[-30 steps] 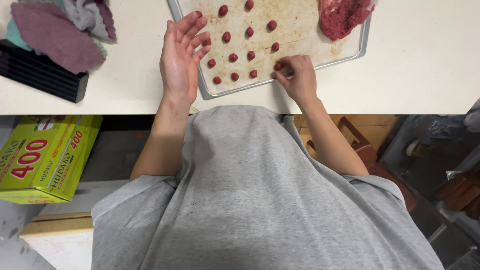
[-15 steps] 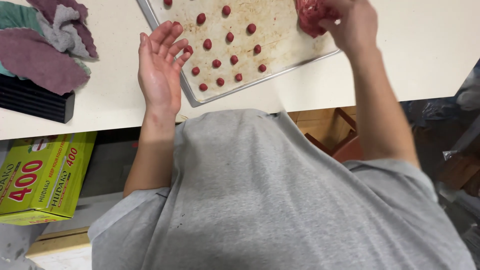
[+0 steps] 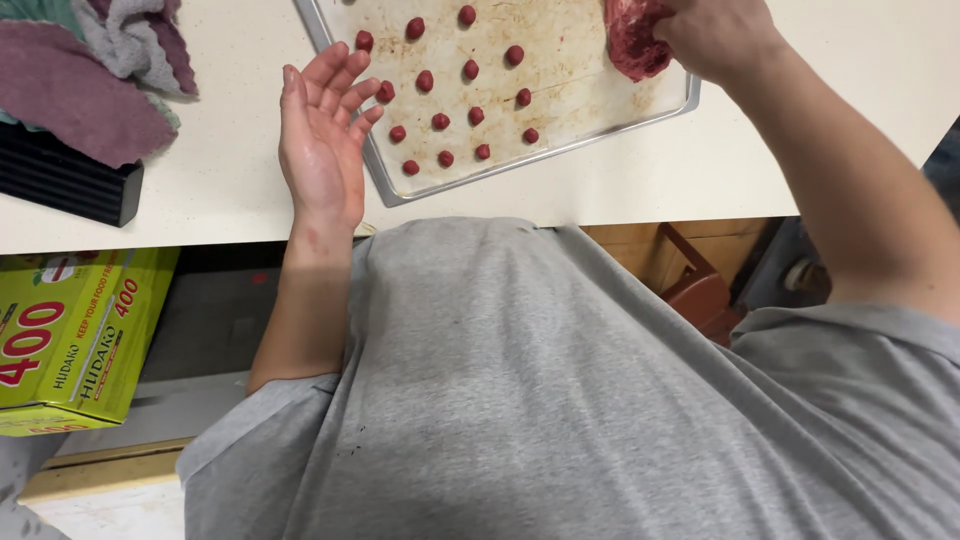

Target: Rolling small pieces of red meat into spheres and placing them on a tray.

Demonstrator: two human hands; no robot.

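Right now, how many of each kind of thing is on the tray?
Small red meat balls: 15
Large meat lump: 1, gripped by the right hand
Total: 16 on the tray

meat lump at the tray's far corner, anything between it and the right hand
Nothing visible: the right hand is already on the red meat lump, fingers closed over its top. The small meat balls lie apart on the baking tray.

Fourteen small meat balls (image 3: 441, 121), one tray (image 3: 600, 125), one meat lump (image 3: 632, 40).
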